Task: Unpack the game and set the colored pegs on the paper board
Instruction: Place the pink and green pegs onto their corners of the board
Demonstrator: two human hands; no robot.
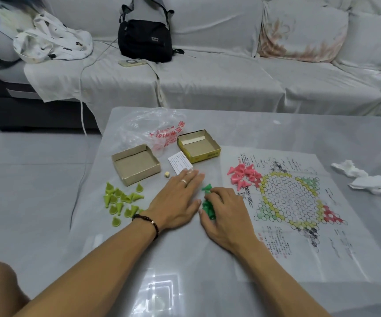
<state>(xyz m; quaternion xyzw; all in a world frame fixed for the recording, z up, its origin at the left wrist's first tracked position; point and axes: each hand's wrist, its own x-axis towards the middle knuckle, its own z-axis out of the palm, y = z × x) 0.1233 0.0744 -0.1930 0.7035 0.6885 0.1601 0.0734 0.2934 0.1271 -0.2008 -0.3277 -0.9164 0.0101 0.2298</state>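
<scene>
Gathering the dark green pegs point(208, 205) under my curled right hand point(225, 209); left hand point(177, 200) flat, empty, should corral strays toward the paper board point(299, 202).

I can read nothing for certain: red characters on the plastic bag point(162, 136), small print on the paper board point(288, 197), white card point(180, 164) and backpack point(146, 40) label stay too blurred.

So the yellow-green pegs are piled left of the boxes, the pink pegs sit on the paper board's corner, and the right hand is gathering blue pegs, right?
Not quite: the pegs under the right hand are dark green, not blue, as the head view shows. The rest stands: the yellow-green pegs lie left of and below the boxes, and the pink pegs sit on the paper board's corner.
</scene>
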